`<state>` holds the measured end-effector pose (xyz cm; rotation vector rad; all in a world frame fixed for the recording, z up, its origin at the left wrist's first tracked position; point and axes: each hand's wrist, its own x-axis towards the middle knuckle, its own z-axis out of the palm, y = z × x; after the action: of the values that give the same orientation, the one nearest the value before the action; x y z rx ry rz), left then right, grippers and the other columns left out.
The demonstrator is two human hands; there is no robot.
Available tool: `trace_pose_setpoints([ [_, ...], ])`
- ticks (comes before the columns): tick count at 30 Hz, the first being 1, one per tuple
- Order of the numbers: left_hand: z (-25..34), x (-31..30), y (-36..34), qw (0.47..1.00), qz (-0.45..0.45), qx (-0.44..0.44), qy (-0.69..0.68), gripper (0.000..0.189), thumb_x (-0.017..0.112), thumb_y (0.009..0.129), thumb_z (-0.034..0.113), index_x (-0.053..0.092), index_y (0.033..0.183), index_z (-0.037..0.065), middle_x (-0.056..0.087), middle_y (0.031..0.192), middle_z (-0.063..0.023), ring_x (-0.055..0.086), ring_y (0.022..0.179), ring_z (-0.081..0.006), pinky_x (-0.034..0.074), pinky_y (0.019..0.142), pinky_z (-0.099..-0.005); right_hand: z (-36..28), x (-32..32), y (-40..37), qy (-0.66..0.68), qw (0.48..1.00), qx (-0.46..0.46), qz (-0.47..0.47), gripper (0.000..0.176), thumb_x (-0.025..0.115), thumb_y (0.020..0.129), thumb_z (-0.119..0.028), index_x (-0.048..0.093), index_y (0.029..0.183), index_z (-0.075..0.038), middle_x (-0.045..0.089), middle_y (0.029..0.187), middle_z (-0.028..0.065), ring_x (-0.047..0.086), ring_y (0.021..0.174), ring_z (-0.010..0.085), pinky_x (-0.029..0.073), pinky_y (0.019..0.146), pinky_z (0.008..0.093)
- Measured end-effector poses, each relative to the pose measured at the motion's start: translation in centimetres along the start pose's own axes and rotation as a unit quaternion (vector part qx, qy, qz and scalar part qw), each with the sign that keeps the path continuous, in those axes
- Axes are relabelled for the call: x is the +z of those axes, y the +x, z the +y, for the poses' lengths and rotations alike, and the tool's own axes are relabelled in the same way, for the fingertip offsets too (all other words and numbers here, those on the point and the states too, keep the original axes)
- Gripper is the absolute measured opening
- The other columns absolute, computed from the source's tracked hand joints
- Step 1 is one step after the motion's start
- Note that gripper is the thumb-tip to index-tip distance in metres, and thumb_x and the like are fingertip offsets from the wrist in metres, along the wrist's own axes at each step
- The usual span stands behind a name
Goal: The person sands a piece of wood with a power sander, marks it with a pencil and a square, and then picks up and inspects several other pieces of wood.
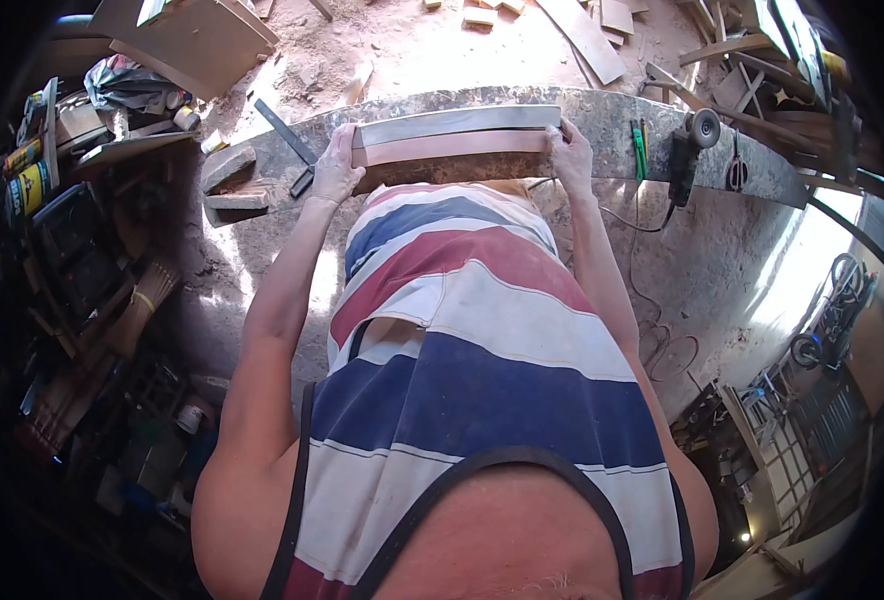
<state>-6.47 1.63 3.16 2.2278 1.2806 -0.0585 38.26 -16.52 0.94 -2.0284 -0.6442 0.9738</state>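
Two long wooden strips lie side by side across the bench edge in front of me: a greyish strip (452, 124) on the far side and a pinkish strip (452, 147) on the near side, with a thin dark gap at the right. My left hand (336, 168) grips their left ends, its thumb up along the end. At the right ends, my right hand (570, 157) is closed round the wood. Both hands look dusty. Part of the fingers is hidden beneath the strips.
On the workbench (772, 170), a black square (287, 135) and wood blocks (230, 166) lie left. Green-handled tool (640, 150), angle grinder (690, 150) with cord and scissors (736, 172) lie right. Wood scraps (480, 17) are on the floor beyond.
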Motion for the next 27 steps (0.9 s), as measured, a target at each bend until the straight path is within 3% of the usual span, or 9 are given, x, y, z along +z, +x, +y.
trace_pose_setpoints([
  [9,0.1,0.3,0.0,1.0,0.002,0.004,-0.02,0.098,0.084,0.08,0.005,0.037,0.165,0.012,0.046,0.167,-0.0185,0.062,0.14,-0.0482,0.059,0.113,-0.0541,-1.0,-1.1,-0.5,-0.102,0.995,0.004,-0.019,0.043,0.074,0.105,-0.015,0.073,0.145,0.0,0.083,0.124,0.0148,0.079,0.111,0.0201,0.06,0.1,0.0347],
  [12,1.2,0.6,-1.0,0.997,0.045,-0.039,-0.057,0.104,0.081,0.079,0.003,0.034,0.171,0.015,0.045,0.168,-0.0205,0.057,0.146,-0.0487,0.054,0.121,-0.0525,-0.3,-1.0,-0.8,-0.069,0.997,-0.018,-0.01,0.043,0.071,0.103,-0.009,0.072,0.145,-0.001,0.084,0.125,0.014,0.079,0.113,0.0189,0.06,0.1,0.0339],
  [13,1.4,1.2,-1.6,0.994,0.092,-0.035,-0.041,0.108,0.08,0.083,-0.001,0.027,0.176,0.008,0.046,0.172,-0.0213,0.058,0.149,-0.0433,0.05,0.126,-0.0476,-0.5,-0.8,-1.0,-0.066,0.998,-0.016,-0.004,0.043,0.07,0.103,-0.008,0.073,0.145,-0.001,0.084,0.126,0.0136,0.079,0.114,0.0186,0.06,0.1,0.0338],
  [14,0.3,2.7,-1.7,0.978,0.086,-0.092,-0.169,0.104,0.079,0.086,-0.001,0.027,0.176,0.005,0.046,0.172,-0.0212,0.058,0.15,-0.0397,0.049,0.126,-0.0458,-0.8,-0.6,-1.1,-0.062,0.998,-0.014,0.002,0.042,0.07,0.103,-0.006,0.073,0.145,-0.001,0.084,0.126,0.0133,0.079,0.114,0.0183,0.06,0.101,0.0336],
  [16,-3.9,7.5,-2.1,0.887,0.069,-0.199,-0.411,0.098,0.076,0.091,-0.001,0.026,0.176,-0.002,0.047,0.174,-0.0212,0.058,0.151,-0.0327,0.047,0.127,-0.0423,-0.1,-0.1,-1.1,-0.024,0.999,-0.015,0.015,0.046,0.068,0.102,-0.003,0.07,0.148,0.002,0.082,0.131,0.0143,0.078,0.119,0.0184,0.058,0.105,0.0329],
  [19,-2.1,5.8,-2.6,0.815,0.036,-0.22,-0.534,0.092,0.073,0.096,0.0,0.026,0.174,-0.009,0.035,0.179,-0.0309,0.037,0.167,-0.0342,0.031,0.137,-0.0446,0.4,0.4,-1.4,-0.004,0.999,-0.008,0.031,0.049,0.066,0.102,0.001,0.066,0.151,0.005,0.079,0.137,0.0156,0.075,0.124,0.0185,0.056,0.11,0.0322],
  [25,-0.3,5.9,-2.9,0.815,0.075,-0.26,-0.512,0.087,0.07,0.099,0.003,0.027,0.174,-0.008,0.034,0.179,-0.0314,0.034,0.168,-0.0374,0.031,0.137,-0.0453,-0.6,0.3,-1.7,-0.014,1.0,-0.006,0.016,0.05,0.064,0.102,0.0,0.065,0.152,0.004,0.081,0.132,0.0153,0.076,0.121,0.0189,0.057,0.108,0.0337],
  [27,-1.9,7.2,-3.1,0.831,0.086,-0.25,-0.489,0.085,0.07,0.101,0.011,0.031,0.175,-0.002,0.045,0.175,-0.023,0.049,0.157,-0.0312,0.047,0.12,-0.041,-1.5,-0.1,-1.9,-0.057,0.998,-0.002,0.009,0.051,0.065,0.102,-0.002,0.065,0.152,0.003,0.082,0.128,0.0151,0.077,0.117,0.0192,0.058,0.105,0.0346],
])
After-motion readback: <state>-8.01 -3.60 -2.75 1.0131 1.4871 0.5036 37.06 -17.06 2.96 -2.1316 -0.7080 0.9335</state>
